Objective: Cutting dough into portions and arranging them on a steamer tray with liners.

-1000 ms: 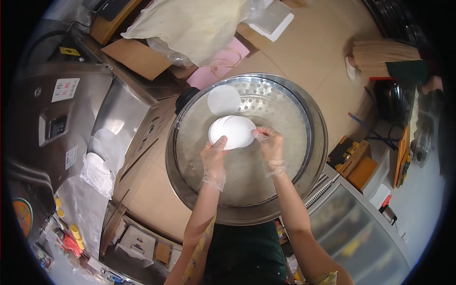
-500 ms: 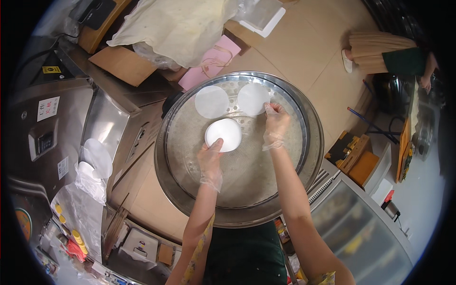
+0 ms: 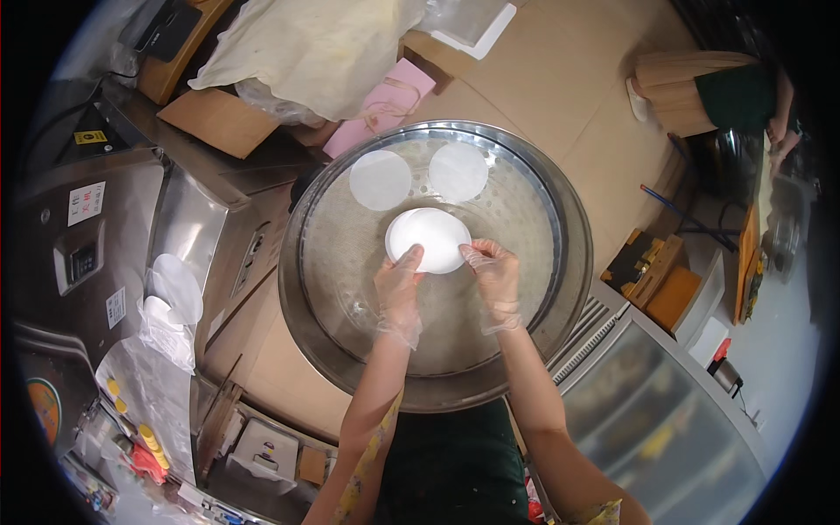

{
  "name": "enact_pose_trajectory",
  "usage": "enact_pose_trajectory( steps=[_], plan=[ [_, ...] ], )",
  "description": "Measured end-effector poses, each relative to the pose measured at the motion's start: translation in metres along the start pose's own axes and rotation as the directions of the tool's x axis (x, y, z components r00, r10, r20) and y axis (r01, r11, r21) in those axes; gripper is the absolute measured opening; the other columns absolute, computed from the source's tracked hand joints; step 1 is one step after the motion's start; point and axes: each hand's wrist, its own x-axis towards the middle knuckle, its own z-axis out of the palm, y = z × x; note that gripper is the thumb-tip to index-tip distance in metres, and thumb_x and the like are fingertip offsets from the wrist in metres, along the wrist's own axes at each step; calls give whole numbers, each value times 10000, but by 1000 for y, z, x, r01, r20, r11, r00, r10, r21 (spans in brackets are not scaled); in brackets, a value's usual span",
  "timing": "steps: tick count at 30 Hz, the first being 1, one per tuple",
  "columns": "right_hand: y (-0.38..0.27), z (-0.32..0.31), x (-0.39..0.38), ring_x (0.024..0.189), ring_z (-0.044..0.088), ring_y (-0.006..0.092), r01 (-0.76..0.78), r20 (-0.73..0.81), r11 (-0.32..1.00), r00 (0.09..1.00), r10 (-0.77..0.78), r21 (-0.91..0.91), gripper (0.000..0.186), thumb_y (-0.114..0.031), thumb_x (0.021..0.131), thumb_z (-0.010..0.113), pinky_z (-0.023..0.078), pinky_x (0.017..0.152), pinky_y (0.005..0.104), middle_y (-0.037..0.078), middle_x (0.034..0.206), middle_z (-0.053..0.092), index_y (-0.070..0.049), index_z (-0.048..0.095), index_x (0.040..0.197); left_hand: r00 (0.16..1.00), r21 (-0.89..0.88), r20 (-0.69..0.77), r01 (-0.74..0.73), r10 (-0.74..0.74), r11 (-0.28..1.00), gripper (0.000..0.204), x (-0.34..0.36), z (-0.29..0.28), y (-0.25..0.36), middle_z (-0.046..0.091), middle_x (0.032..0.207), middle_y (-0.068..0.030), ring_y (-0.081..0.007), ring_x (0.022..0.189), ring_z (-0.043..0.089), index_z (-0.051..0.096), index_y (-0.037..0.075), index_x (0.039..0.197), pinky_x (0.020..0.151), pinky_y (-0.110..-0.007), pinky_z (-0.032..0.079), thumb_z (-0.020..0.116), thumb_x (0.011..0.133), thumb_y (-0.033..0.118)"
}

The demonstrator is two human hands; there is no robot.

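Both hands wear thin clear gloves and meet over the middle of a wide round steel tray (image 3: 573, 262) with a perforated floor. Between them is a small stack of white paper rounds (image 3: 429, 239), lying nearly flat just far of the fingertips. Foreshortened, the stack looks like an oval with its long axis running left to right; being round, it points no particular way.

The left hand (image 3: 398, 289) comes in from the near side, its grip pinched on the near-left edge of the stack, thumb on top. The right hand (image 3: 496, 276) has its grip closed on the near-right edge in the same way, fingers curled under as far as can be seen.

Two single rounds lie flat on the tray floor on the far side: a left round (image 3: 380, 180) and a right round (image 3: 458, 171), just beside each other without overlapping, and both a little apart from the stack.

Left of the tray stands a steel machine (image 3: 96, 227), with more white rounds (image 3: 178, 284) on its near side. Beyond the tray lie a pink sheet (image 3: 385, 109) and a pale cloth (image 3: 306, 48). At the far right another person (image 3: 717, 87) crouches on the floor.
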Motion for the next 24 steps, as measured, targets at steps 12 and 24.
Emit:
enact_pose_trajectory(
  steps=[12,24],
  plan=[
    [17,-50,40,593,511,62,-6,-484,969,866,128,247,138,-56,853,721,389,526,200,11,732,619,48,673,930,996,82,-58,-56,61,995,290,-5,8,-9,656,1057,-36,-122,936,613,615,35,1136,838,-298,474,697,900,182],
    [23,-41,8,682,526,76,158,-526,984,846,-91,84,169,-125,858,735,420,599,210,7,809,615,20,663,909,999,88,32,-9,6,996,332,-13,4,-28,653,1070,-51,-137,961,614,609,21,1161,849,-305,478,713,880,163]
  ],
)
